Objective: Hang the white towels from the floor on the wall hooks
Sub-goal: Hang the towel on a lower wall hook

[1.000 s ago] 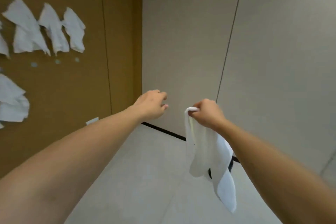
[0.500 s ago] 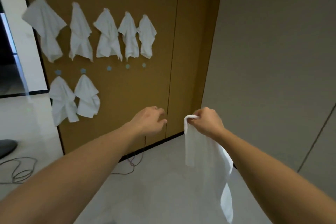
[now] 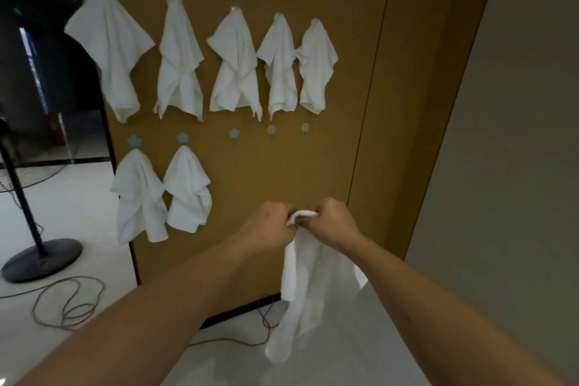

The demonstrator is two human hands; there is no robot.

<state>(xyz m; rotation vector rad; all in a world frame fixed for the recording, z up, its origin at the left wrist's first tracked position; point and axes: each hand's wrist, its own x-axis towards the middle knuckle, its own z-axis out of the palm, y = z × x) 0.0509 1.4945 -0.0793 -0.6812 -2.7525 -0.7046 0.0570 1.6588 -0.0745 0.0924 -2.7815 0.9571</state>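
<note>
A white towel (image 3: 305, 288) hangs down in front of me, pinched at its top edge by my left hand (image 3: 272, 224) and my right hand (image 3: 333, 220), which sit close together. On the brown wall panel (image 3: 282, 172) several white towels hang in an upper row (image 3: 233, 66). Two more hang in the lower row, one at the left (image 3: 139, 197) and one beside it (image 3: 188, 189). Three pale blue flower-shaped hooks, left (image 3: 233, 133), middle (image 3: 271, 129) and right (image 3: 305, 126), are bare, above and slightly left of my hands.
A black fan stand (image 3: 37, 257) rises from the floor at the left, with loose cables (image 3: 67, 304) coiled beside it. More cable (image 3: 263, 320) runs along the wall base. A grey wall (image 3: 517, 166) closes the right side.
My view has swung left to face the brown wall straight on. My left hand came across and took hold of the towel's top edge next to my right hand.
</note>
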